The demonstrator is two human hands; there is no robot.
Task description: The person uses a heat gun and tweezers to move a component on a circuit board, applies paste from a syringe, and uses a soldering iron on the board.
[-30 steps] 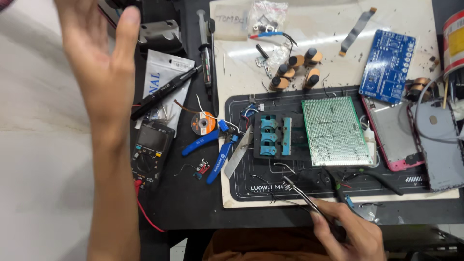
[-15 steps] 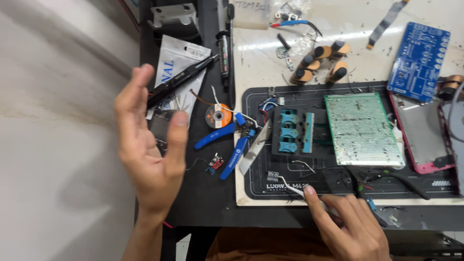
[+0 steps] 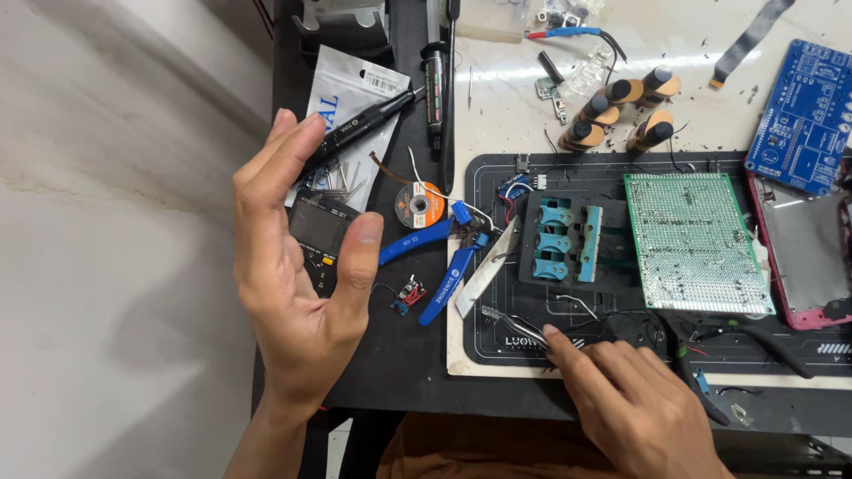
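Note:
My left hand [image 3: 297, 266] hangs open above the left edge of the black workbench, palm turned right, holding nothing; a black multimeter [image 3: 321, 238] lies just behind it. My right hand [image 3: 635, 399] rests at the front of the black work mat [image 3: 497, 191], its fingers closed on metal tweezers [image 3: 513, 326] whose tips point left. Blue-handled cutters [image 3: 439, 259] and a small spool of solder wick [image 3: 419, 204] lie between my two hands.
On the mat sit a blue-jawed board holder [image 3: 564, 241] and a green perforated board [image 3: 692, 241]. A blue circuit board [image 3: 803, 115], a pink-edged phone [image 3: 812, 257], several brown-handled tools [image 3: 621, 106], a black pen-shaped tool [image 3: 359, 133] and a white pouch [image 3: 342, 93] lie around.
My left hand has come down from the upper left to beside the multimeter. The view has shifted closer and rightward; my right hand stays on the tweezers.

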